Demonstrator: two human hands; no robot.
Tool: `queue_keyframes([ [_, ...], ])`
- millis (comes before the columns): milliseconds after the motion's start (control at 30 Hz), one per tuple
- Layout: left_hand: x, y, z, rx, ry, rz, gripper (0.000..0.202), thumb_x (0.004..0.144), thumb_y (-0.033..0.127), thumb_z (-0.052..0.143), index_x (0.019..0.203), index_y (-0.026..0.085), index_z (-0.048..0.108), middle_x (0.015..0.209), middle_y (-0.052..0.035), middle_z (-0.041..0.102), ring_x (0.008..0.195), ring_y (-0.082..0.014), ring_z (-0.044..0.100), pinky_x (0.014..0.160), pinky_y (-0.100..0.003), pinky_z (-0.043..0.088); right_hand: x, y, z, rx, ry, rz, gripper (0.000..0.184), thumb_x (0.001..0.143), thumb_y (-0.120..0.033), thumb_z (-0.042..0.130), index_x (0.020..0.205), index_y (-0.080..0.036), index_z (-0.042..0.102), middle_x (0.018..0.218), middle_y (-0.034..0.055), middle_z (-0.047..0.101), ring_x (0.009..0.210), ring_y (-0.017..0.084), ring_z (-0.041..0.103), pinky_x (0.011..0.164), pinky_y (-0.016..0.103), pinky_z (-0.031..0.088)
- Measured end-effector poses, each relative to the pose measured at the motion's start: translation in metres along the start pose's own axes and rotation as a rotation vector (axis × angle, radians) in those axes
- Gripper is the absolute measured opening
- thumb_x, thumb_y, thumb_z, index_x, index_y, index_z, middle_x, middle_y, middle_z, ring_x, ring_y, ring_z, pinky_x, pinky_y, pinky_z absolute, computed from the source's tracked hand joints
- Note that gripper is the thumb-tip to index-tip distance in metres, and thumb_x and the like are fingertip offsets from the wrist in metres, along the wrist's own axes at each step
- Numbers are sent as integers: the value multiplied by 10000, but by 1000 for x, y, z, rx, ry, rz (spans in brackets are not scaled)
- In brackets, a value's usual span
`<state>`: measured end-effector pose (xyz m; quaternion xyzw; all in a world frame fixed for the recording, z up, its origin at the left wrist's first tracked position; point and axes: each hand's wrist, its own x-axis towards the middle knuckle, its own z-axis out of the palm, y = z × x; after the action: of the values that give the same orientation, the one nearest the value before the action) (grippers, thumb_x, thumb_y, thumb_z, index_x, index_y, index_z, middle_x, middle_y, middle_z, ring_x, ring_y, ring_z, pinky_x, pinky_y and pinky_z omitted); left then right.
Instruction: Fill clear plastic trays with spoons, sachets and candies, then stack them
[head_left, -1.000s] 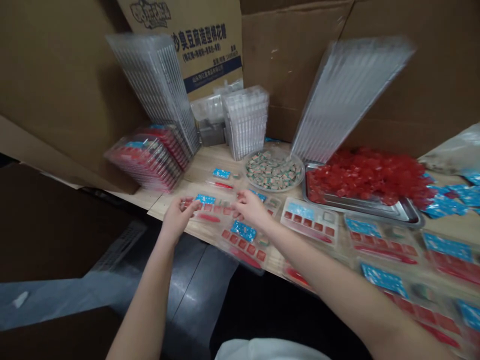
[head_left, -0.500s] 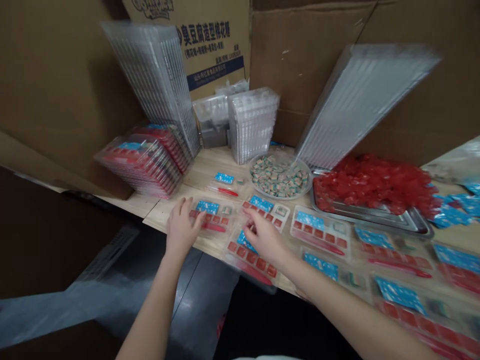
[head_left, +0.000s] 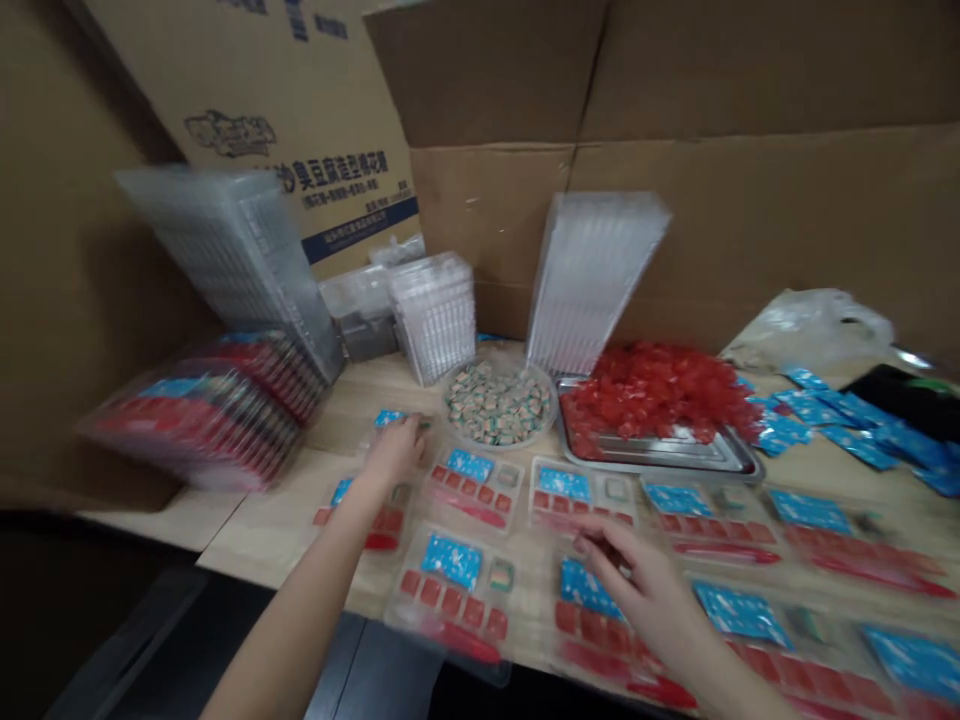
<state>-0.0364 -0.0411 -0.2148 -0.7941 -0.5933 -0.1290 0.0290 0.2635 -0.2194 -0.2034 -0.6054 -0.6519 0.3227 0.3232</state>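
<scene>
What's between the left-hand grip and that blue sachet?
Nothing visible. The left-hand grip sits right at the blue sachet, and no tray or other item lies between them.

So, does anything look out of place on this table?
Yes: loose blue packets lie scattered on the wooden table's right end, unlike those set neatly in the clear plastic trays.

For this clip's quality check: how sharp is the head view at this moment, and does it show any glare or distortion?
Head view: blur softens the clear tray stack and right hand; pale glare lies on the metal tray; wide-angle distortion bends the table near the frame's edges.
</scene>
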Motion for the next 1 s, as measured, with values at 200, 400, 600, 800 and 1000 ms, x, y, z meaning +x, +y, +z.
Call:
queue_keyframes([
  [200, 51, 53, 1, 121, 72, 185, 307, 860, 157, 417, 1136, 193, 545, 1156, -126, 586, 1044, -256, 546, 847, -378, 432, -18, 29, -40, 8, 155, 85, 269, 863, -368, 459, 997, -221, 639, 955, 68, 682, 850, 192, 643, 748, 303, 519],
  [400, 113, 105, 15, 138, 25, 508, 225, 815, 89, 449, 937, 170, 620, 1043, -126, 628, 1024, -257, 556, 837, -386, 445, -12, 49, -69, -21, 154, 60, 235, 885, -300, 433, 985, -221, 630, 931, 50, 675, 853, 171, 633, 758, 288, 506],
  [600, 74, 107, -14, 60, 94, 661, 182, 862, 202, 445, 900, 182, 622, 1061, -115, 646, 995, -240, 588, 874, -393, 449, 62, 75, -103, -396, 205, -27, 194, 848, -161, 466, 940, -204, 632, 951, 47, 661, 880, 166, 613, 790, 287, 474],
  [800, -73, 168, -55, -132, 231, 969, 178, 815, 117, 536, 915, 230, 630, 1037, -50, 689, 897, -198, 610, 780, -324, 462, 145, 74, -85, -658, 176, 89, 144, 854, -201, 502, 949, -128, 583, 1018, 151, 601, 944, 222, 588, 803, 329, 450],
  [1000, -159, 221, -27, -284, -4, 879, 153, 832, 110, 533, 941, 168, 623, 1033, -56, 695, 816, -190, 620, 691, -314, 468, 148, 83, -71, -685, 143, 143, 292, 852, -194, 501, 1124, -91, 481, 1152, 185, 534, 1049, 271, 538, 860, 364, 414],
])
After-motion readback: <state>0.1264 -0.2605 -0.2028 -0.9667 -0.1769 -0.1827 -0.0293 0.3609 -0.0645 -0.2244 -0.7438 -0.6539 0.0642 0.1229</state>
